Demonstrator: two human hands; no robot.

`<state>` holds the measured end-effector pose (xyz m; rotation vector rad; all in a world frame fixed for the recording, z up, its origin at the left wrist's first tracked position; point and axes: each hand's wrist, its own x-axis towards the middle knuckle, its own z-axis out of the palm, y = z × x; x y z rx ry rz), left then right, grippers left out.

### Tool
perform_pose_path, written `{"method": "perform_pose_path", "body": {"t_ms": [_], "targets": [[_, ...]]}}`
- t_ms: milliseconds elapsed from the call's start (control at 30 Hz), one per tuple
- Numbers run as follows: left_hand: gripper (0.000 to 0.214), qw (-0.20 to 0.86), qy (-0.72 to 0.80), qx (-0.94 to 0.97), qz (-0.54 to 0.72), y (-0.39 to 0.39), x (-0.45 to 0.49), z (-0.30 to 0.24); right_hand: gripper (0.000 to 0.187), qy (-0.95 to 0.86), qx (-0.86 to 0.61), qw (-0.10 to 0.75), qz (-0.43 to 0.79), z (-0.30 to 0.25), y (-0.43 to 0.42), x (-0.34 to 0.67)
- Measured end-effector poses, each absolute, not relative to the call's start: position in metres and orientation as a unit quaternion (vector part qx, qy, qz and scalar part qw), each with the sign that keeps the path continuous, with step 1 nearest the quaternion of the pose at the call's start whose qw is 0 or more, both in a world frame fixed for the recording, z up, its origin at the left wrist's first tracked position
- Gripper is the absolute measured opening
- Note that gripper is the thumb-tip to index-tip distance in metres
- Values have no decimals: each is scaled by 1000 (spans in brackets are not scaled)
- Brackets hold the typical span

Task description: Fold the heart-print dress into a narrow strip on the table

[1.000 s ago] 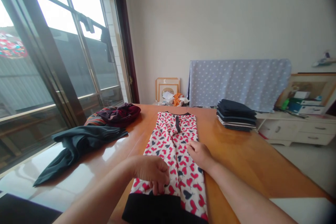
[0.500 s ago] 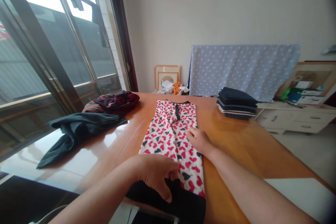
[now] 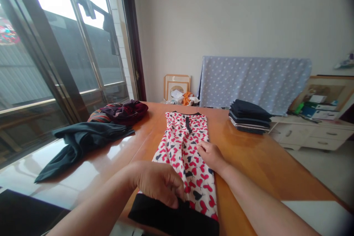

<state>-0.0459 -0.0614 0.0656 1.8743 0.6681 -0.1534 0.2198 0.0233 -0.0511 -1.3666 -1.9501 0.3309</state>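
The heart-print garment (image 3: 184,143) is laid out on the bench (image 3: 257,166), its black hem (image 3: 166,215) pinched by the left hand (image 3: 159,188) and the right hand (image 3: 210,156) resting open on it, while a stack of folded dark clothes (image 3: 249,120) is finished and loose dark clothes (image 3: 83,142) remain unfolded.

The garment (image 3: 188,162) is white, with a pattern of red and dark navy hearts. It has a black collar (image 3: 186,113) and a wide black band (image 3: 173,215) at the near end. To the right of the garment is a stack of folded clothes (image 3: 249,120), dark navy, with some white stripes in the low layers. Behind the garment, a little to the right, is a pale blue cloth (image 3: 254,84) with white dots. To the left of the garment lie a very dark teal cloth (image 3: 83,142) and a maroon bundle (image 3: 124,112) with a striped part. The surface (image 3: 257,166) under the garment is orange-brown.
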Motion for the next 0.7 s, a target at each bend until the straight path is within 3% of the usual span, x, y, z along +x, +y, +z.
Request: {"method": "perform_pose_path", "body": {"t_ms": [167, 400, 700], "targets": [[25, 618, 293, 720, -113, -49, -42, 44, 30, -756, -534, 354, 132, -54, 25, 219], [25, 590, 348, 727, 43, 2, -50, 40, 29, -766, -540, 333, 98, -52, 22, 214], [19, 582, 424, 689, 78, 41, -61, 6, 21, -838, -513, 177, 60, -13, 6, 196]]}}
